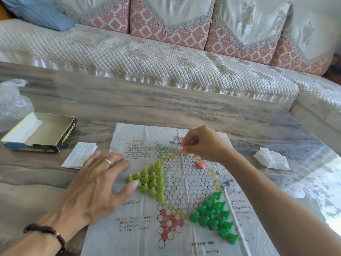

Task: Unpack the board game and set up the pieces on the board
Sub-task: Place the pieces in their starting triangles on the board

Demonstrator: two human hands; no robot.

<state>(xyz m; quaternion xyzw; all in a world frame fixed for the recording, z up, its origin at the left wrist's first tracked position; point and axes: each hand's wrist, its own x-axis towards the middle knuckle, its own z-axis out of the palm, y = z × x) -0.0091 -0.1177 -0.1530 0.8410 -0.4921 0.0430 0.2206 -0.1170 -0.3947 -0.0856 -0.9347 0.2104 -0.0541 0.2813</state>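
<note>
**Two colours placed, pink under way**

Two triangles are filled on the paper board [177,183]: yellow-green pegs [150,179] at about 9 o'clock from the board's centre, darker green pegs [215,215] at about 5 o'clock. The right hand [200,145] works at 12 o'clock, its grip narrow, fingertips pinching a pink peg [182,149] over the top point. More pink pieces [201,164] lie just beside it at about 1 o'clock. The left hand [97,183] rests flat, fingers spread, on the sheet's 9 o'clock edge.

The pegs look like light, hard plastic, small and easily toppled; taking each by its narrow top is probably safest. The thin, creased sheet would likely slide or lift, so pressing it down seems wise.

On the tabletop [129,108] at 10 o'clock sit the open box [39,132] and a leaflet [80,154]; a crumpled wrapper [272,159] lies at 3 o'clock.
</note>
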